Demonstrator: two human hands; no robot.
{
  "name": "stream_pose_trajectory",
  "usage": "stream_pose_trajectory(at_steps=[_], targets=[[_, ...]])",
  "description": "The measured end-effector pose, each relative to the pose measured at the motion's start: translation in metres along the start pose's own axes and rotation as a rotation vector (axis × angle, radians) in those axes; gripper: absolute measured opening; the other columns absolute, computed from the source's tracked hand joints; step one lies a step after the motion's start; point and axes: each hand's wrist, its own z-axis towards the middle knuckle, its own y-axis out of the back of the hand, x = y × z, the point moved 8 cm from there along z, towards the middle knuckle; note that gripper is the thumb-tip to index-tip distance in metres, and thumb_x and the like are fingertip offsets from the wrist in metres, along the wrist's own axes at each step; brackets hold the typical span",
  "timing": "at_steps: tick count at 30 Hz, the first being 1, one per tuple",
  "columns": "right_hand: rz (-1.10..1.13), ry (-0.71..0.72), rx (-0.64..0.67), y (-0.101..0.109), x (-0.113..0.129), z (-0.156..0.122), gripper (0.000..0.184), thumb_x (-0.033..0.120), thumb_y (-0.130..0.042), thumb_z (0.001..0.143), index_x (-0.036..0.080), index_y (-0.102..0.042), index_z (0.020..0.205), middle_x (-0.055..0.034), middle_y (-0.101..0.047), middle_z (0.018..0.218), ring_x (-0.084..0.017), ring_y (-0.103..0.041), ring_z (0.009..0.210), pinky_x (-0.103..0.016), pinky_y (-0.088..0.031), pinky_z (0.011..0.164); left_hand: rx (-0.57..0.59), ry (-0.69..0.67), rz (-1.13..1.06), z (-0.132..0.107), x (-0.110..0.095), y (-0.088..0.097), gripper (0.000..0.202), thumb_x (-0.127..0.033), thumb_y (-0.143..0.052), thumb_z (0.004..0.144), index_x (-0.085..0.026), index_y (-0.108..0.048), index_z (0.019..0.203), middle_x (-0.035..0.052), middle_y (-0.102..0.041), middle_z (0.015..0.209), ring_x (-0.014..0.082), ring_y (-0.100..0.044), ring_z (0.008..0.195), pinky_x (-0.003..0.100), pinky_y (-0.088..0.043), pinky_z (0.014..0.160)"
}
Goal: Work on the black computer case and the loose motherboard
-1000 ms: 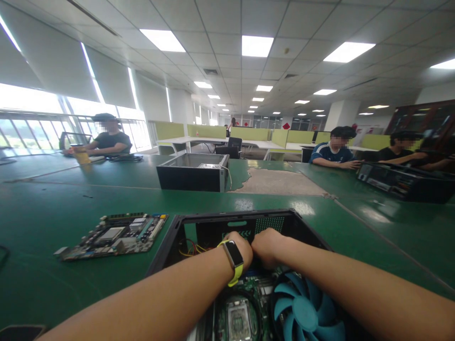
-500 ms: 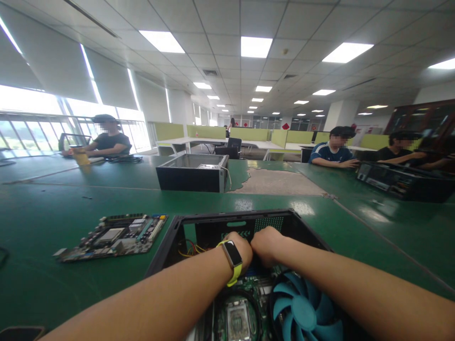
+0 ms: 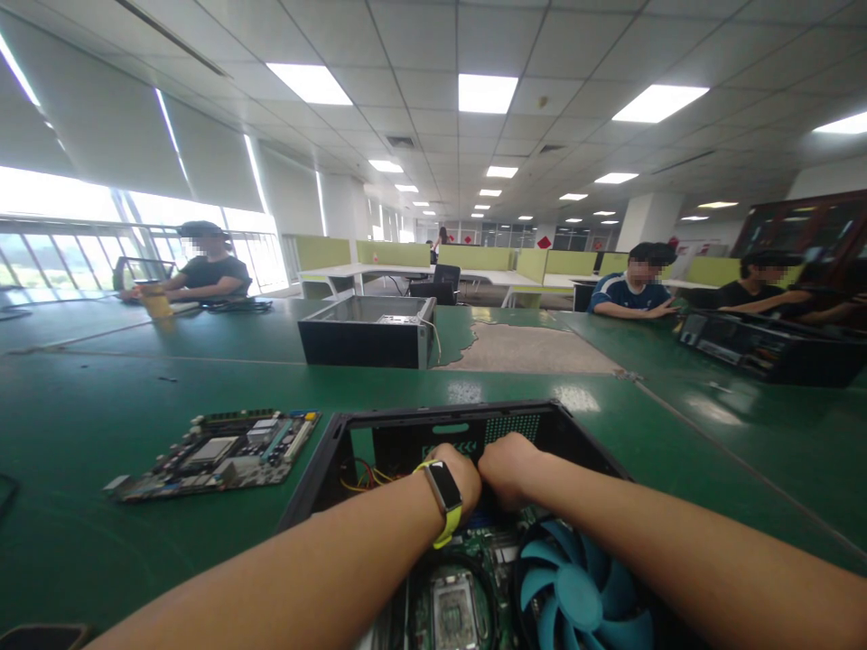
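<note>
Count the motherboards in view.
2: a loose motherboard left of the near case, another motherboard inside it. The middle case and right-hand case may hide more.

Ceiling lights and blown-out windows are shining brightly, the table is reflecting glare, the case is lying dim inside, and the view is stretching towards its edges.

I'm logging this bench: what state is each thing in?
Near case: open, interior exposed
Left hand: inside it, fingertips hidden
Right hand: likewise
Blue fan: apparently not spinning
Watch: strapped on, display mostly dark
Table: coating missing in one patch
Circuit board: loose on the table
Far middle case: open-topped
Ceiling lights: lit
</note>
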Motion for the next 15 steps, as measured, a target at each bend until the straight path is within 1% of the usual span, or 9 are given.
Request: stream_pose_trajectory(at_steps=[6,8,10,12,13,15], targets=[[0.03,-0.026,-0.04,0.0,-0.004,0.002,0.042,0.036,-0.074,0.061,0.015,-0.071,0.096,-0.0165,-0.07,0.098,-0.029,-0.067,0.092,-0.036,-0.052,0.077,0.004,-0.014,0.022,-0.005,-0.001,0.002,0.043,-0.017,-0.076,0.058,-0.023,-0.069,0.1,0.0112,-0.068,0.113,0.033,-0.064,0.099,0.049,-0.053,0.08],[0.035,-0.034,-0.051,0.001,-0.005,0.001,0.046,0.041,-0.075,0.059,0.015,-0.071,0.096,-0.0162,-0.07,0.098,-0.03,-0.067,0.092,-0.036,-0.052,0.078,0.008,-0.023,0.023,-0.007,0.0,0.005,0.042,-0.019,-0.076,0.058,-0.023,-0.07,0.1,0.0109,-0.069,0.11,0.0325,-0.064,0.098,0.047,-0.053,0.079],[0.046,-0.045,-0.066,0.004,-0.006,0.0,0.051,0.048,-0.076,0.056,0.016,-0.071,0.096,-0.016,-0.07,0.098,-0.031,-0.067,0.092,-0.036,-0.052,0.077,0.003,-0.029,0.022,-0.011,0.005,0.012,0.04,-0.025,-0.076,0.059,-0.021,-0.071,0.098,0.0123,-0.07,0.105,0.0323,-0.065,0.095,0.044,-0.053,0.078],[0.065,-0.059,-0.084,0.008,-0.007,-0.002,0.056,0.055,-0.076,0.055,0.017,-0.072,0.096,-0.0155,-0.071,0.097,-0.031,-0.067,0.09,-0.037,-0.051,0.076,-0.016,-0.04,0.016,-0.021,0.013,0.023,0.038,-0.037,-0.074,0.064,-0.02,-0.071,0.097,0.0129,-0.071,0.1,0.0312,-0.065,0.091,0.041,-0.053,0.076],[0.08,-0.064,-0.098,0.01,-0.007,-0.004,0.057,0.058,-0.074,0.056,0.018,-0.072,0.097,-0.0151,-0.071,0.096,-0.032,-0.067,0.089,-0.037,-0.051,0.075,-0.045,-0.067,-0.008,-0.03,0.017,0.031,0.038,-0.043,-0.071,0.066,-0.02,-0.071,0.097,0.0121,-0.071,0.097,0.03,-0.066,0.088,0.039,-0.053,0.075],[0.106,-0.064,-0.139,0.017,-0.008,-0.008,0.058,0.063,-0.07,0.059,0.02,-0.071,0.098,-0.0147,-0.071,0.095,-0.032,-0.068,0.087,-0.037,-0.051,0.071,-0.155,-0.182,-0.136,-0.058,0.023,0.047,0.04,-0.051,-0.064,0.071,-0.023,-0.07,0.099,0.0079,-0.072,0.092,0.0257,-0.066,0.082,0.035,-0.052,0.072]])
